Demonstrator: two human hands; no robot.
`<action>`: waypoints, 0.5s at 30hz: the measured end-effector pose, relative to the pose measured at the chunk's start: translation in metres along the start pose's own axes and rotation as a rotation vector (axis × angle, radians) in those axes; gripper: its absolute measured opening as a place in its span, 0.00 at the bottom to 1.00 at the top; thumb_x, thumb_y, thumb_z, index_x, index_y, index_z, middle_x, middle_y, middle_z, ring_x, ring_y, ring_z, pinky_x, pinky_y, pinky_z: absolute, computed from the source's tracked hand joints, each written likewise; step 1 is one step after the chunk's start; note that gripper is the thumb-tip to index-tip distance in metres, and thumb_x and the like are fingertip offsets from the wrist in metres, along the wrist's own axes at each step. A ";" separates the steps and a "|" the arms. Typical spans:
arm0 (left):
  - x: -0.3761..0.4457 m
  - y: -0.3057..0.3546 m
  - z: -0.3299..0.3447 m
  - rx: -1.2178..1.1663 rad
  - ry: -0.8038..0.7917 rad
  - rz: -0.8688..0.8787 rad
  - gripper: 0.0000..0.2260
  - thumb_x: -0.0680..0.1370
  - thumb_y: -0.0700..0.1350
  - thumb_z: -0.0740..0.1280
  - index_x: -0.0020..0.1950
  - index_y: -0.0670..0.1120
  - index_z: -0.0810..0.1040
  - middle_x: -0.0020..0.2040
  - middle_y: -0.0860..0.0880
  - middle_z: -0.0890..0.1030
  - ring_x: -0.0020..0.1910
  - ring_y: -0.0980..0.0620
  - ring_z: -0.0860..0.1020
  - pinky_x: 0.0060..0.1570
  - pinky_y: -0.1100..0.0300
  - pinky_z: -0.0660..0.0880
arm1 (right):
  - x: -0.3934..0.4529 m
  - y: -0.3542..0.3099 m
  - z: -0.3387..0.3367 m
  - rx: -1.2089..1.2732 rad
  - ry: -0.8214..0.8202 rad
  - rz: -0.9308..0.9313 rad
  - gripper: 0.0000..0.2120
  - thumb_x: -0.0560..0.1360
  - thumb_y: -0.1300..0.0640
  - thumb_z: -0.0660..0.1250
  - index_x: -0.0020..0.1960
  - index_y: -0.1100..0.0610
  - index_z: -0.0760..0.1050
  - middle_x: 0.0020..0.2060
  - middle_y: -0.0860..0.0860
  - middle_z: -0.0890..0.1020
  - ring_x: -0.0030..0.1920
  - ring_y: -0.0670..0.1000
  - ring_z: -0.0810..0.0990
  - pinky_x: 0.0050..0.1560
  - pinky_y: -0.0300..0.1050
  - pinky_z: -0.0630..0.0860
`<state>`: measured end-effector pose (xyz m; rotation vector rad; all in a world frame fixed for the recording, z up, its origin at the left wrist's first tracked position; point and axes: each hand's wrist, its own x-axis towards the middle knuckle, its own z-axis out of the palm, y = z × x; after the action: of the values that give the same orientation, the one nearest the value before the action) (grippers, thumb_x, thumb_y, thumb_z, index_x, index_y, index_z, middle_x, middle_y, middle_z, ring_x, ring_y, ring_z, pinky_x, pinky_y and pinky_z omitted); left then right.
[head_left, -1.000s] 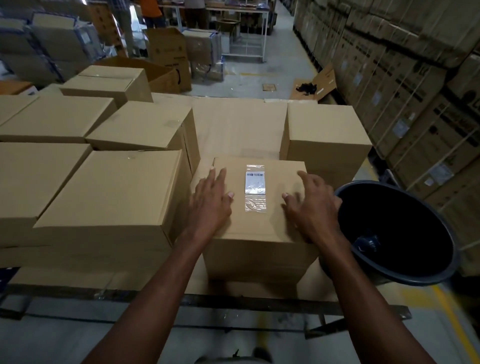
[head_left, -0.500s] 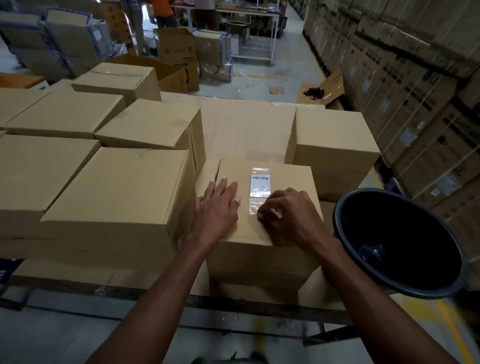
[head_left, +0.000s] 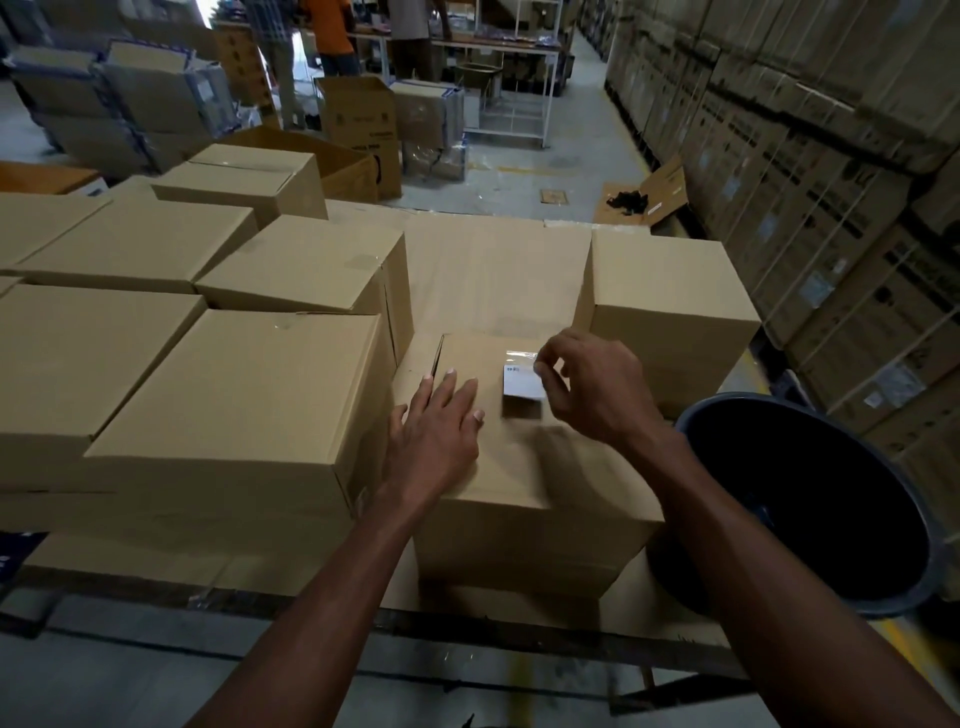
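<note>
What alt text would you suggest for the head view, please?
A person's right hand pinches a taped white label, its near edge lifted off a small cardboard box, while the left hand lies flat on the box top. A dark bin stands at right.

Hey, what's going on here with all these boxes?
A person stands among cardboard boxes and works on the small box nearest them. The left hand lies flat on its top, apparently steadying it. The right hand pinches a white label with clear tape on it and seems to be peeling it up, as the label's near edge is lifted off the cardboard. A black bin stands just right of the box, possibly for the scraps.
</note>
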<state>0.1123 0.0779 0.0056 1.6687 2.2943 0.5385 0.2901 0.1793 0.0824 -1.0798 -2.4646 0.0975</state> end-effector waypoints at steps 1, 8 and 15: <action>0.000 0.000 0.000 -0.001 -0.002 0.004 0.23 0.87 0.56 0.50 0.83 0.58 0.55 0.85 0.54 0.50 0.83 0.50 0.44 0.78 0.42 0.48 | 0.007 0.000 -0.006 0.004 0.016 0.000 0.04 0.79 0.53 0.67 0.48 0.51 0.80 0.47 0.47 0.83 0.42 0.51 0.80 0.46 0.48 0.73; 0.000 -0.002 0.002 -0.019 0.007 0.009 0.23 0.87 0.56 0.49 0.83 0.58 0.54 0.84 0.54 0.50 0.83 0.51 0.44 0.79 0.46 0.47 | 0.055 0.003 -0.042 -0.056 0.069 0.026 0.07 0.81 0.53 0.65 0.50 0.53 0.81 0.49 0.47 0.82 0.44 0.52 0.80 0.46 0.46 0.68; 0.000 -0.004 0.005 -0.030 0.024 0.009 0.24 0.87 0.57 0.48 0.83 0.58 0.53 0.84 0.55 0.49 0.83 0.52 0.44 0.79 0.47 0.47 | 0.075 0.010 -0.067 -0.059 0.151 0.057 0.06 0.81 0.53 0.66 0.50 0.54 0.80 0.47 0.46 0.79 0.44 0.50 0.78 0.45 0.48 0.73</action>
<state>0.1111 0.0775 -0.0007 1.6685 2.2852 0.5949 0.2810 0.2323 0.1682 -1.1388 -2.3161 -0.0379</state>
